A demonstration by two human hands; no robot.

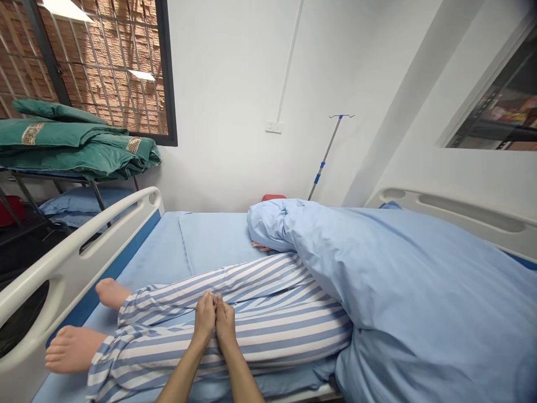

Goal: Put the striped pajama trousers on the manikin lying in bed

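Observation:
My left hand (205,319) and my right hand (225,324) lie flat on the striped trousers (235,319) of a person lying on a hospital bed, their fingertips meeting. Neither hand holds anything. The trousers are blue and white, and both bare feet (73,350) point toward the left bed rail. A light blue duvet (403,268) is bunched over the person's upper body, hiding the torso and head. A hand of the lying person (260,246) just shows at the duvet's edge, on the blue sheet (218,240).
A white bed rail (71,263) with a blue strip runs along the left side, and another (457,215) stands at the right. Beyond the bed are an IV pole (325,154), a neighbouring bed with folded green blankets (71,145), and a grilled window (104,73).

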